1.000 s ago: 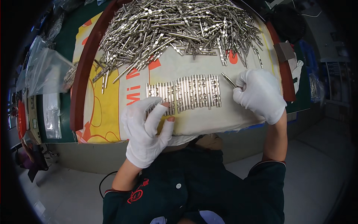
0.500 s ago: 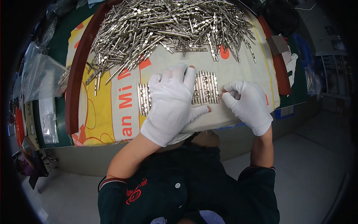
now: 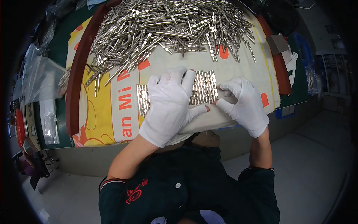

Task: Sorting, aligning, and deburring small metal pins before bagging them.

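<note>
Slim silvery metal shafts with thicker collars lie side by side in a neat row (image 3: 203, 87) on the cloth. Across the middle of that row rests my left hand (image 3: 169, 102) in a white glove with bare fingertips, its palm down and fingers spread, hiding the shafts beneath. My right hand (image 3: 242, 106), gloved the same way, is at the row's right end. Its thumb and forefinger are apart, their tips at or touching the last shaft; I see nothing held between them.
A large jumbled heap of the same shafts (image 3: 175, 28) covers the far side of the printed cloth (image 3: 238, 67). Dark red wooden rails stand at the left (image 3: 79, 76) and right (image 3: 279, 71). Clear plastic bags (image 3: 44, 76) lie beyond the left rail.
My right hand has moved slightly left to the row's end, and its thumb and forefinger have parted. My left hand has stayed on the row almost unmoved.
</note>
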A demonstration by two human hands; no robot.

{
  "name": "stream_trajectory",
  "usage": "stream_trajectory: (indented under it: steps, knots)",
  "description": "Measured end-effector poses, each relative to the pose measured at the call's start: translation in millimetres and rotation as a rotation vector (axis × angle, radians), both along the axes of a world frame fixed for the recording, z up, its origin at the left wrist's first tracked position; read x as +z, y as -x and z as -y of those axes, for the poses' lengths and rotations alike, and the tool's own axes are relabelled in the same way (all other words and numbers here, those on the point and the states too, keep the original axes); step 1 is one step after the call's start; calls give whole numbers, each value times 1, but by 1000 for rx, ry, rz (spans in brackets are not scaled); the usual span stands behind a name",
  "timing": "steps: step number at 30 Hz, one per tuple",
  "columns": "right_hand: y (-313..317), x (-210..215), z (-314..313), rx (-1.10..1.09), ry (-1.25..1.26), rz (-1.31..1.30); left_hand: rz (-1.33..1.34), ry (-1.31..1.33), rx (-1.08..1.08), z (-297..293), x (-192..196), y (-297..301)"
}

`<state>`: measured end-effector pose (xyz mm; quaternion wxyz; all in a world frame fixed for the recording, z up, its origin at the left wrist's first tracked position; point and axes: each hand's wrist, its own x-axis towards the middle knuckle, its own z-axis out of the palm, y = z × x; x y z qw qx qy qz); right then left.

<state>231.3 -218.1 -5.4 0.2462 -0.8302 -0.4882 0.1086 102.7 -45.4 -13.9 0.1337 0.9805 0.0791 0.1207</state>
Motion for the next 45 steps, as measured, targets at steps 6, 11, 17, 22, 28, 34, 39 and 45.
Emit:
stream_trajectory:
  steps: [6,11,17,22,28,34,39,45]
  knots:
    - [20,8,6,153,-129,284,-33,21,-195,-8,8,33]
    - [45,-3,-1,288,-14,189,-210,129,-380,-6,5,41]
    - [51,-8,-4,309,30,155,-209,129,-324,-7,0,49]
    - [51,-11,-5,333,10,135,-205,112,-310,-8,-1,52]
    - [49,-16,-4,324,17,131,-261,81,-310,-7,-1,51]
    - [46,-13,-2,322,3,129,-228,79,-303,-1,4,47]
    - [44,-12,1,305,-8,140,-316,78,-316,0,2,46]
    - [43,-10,3,282,-18,159,-305,60,-324,3,1,43]
